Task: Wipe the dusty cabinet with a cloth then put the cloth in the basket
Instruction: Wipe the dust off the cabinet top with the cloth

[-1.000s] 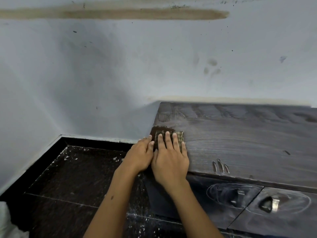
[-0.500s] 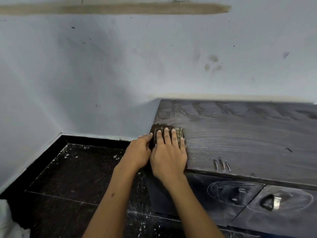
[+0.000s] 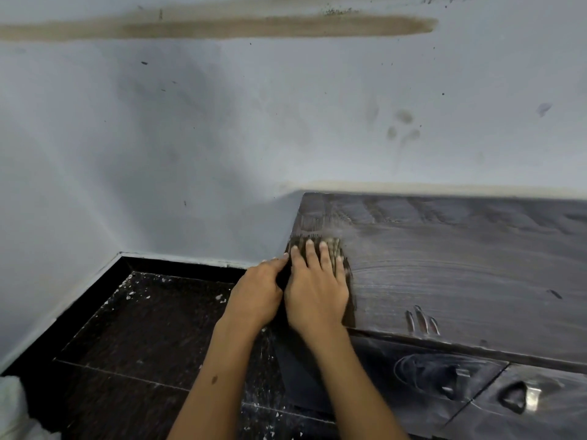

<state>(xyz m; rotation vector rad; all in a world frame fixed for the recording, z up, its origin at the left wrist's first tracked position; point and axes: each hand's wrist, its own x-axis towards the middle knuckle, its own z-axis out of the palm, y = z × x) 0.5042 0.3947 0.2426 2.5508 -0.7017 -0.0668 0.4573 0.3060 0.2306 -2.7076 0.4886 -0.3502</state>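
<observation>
Cloth pressed flat at the left end of the dusty cabinet top

The right hand (image 3: 314,293) lies spread with straight fingers on the checked cloth (image 3: 333,246); the left hand (image 3: 257,296) rests at the cabinet's (image 3: 460,265) left edge, its grip hidden from view. The cloth looks soft, light and limp: likely to bunch unless pressed flat, best gathered by pinching an edge. No basket shows.
</observation>
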